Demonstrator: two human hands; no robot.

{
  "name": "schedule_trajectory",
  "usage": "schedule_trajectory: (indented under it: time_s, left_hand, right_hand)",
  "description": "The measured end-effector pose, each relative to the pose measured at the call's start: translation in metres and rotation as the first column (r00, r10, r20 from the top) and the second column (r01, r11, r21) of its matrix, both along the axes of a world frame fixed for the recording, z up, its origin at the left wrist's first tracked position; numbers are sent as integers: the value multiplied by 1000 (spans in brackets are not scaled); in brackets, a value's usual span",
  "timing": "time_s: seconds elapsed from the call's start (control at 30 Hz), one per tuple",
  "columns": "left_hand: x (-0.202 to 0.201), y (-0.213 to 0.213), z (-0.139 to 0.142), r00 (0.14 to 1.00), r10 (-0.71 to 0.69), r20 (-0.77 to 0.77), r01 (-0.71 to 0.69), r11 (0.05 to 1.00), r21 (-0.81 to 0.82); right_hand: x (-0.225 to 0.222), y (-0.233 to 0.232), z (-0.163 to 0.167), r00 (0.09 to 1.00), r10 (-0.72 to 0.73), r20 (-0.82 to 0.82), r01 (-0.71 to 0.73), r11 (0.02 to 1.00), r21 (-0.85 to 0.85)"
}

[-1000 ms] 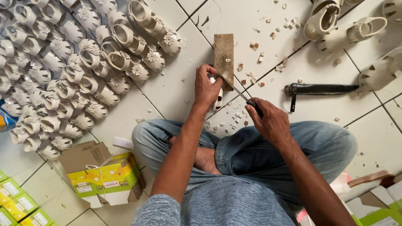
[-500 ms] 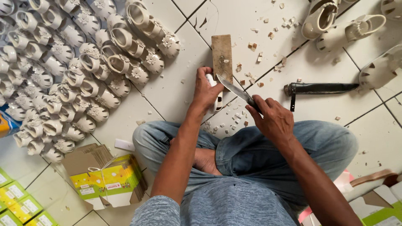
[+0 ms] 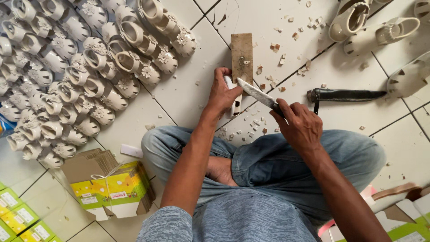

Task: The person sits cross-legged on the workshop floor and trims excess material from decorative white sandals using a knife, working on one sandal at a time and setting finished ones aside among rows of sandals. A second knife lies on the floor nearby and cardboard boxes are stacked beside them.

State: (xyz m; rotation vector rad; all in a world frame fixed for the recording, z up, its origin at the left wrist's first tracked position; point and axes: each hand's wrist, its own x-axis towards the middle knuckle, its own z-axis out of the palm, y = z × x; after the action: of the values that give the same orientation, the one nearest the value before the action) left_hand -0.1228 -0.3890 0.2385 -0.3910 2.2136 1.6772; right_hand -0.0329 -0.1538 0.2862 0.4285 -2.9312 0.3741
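A big heap of white sandals (image 3: pixel 67 76) with flower trims covers the tiled floor (image 3: pixel 188 98) at the left, and a few more sandals (image 3: pixel 380 31) lie at the upper right. A bundle of flattened cartons (image 3: pixel 109 188) sits beside the person's knee. A dark sheathed knife (image 3: pixel 345 95) lies on the tiles to the right. A small wooden block (image 3: pixel 242 57) stands ahead. The left hand (image 3: pixel 221 94) curls its fingers around a white sole piece (image 3: pixel 234 101) held against the block's near end. The right hand (image 3: pixel 302 127) closes its fingers on the handle of a knife (image 3: pixel 260 95), blade laid on the piece. Small offcuts (image 3: pixel 244 127) dot the floor.
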Motion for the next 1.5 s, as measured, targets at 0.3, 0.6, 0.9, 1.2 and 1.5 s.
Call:
schedule_trajectory:
  time_s: [0.3,0.6,0.9,1.2,1.5]
  left_hand:
    - [-2,-4,-5,999,-42,1,42,999,-9]
    - [-4,-5,-10,999,-41,-6,41,999,-11]
    - [-4,-5,-3,999,-50,11,50,999,-8]
    - [-4,-7,-5,997,-68,20,68,998,-12]
    - [-2,-8,-11,998,-65,-1,65,998,15]
  right_hand:
    - [-6,-2,3,997,19,-69,-19,1000,-1]
    - [-11,-5,2,997,27,-69,-28,1000,-6]
    - [-11,-5,-1,998,26,-50,-29,998,-50]
    - [-14,-2,-6,999,41,-22,-42,998,-46]
    - [-13,-5,-6,999,19,-33,-21,999,-47]
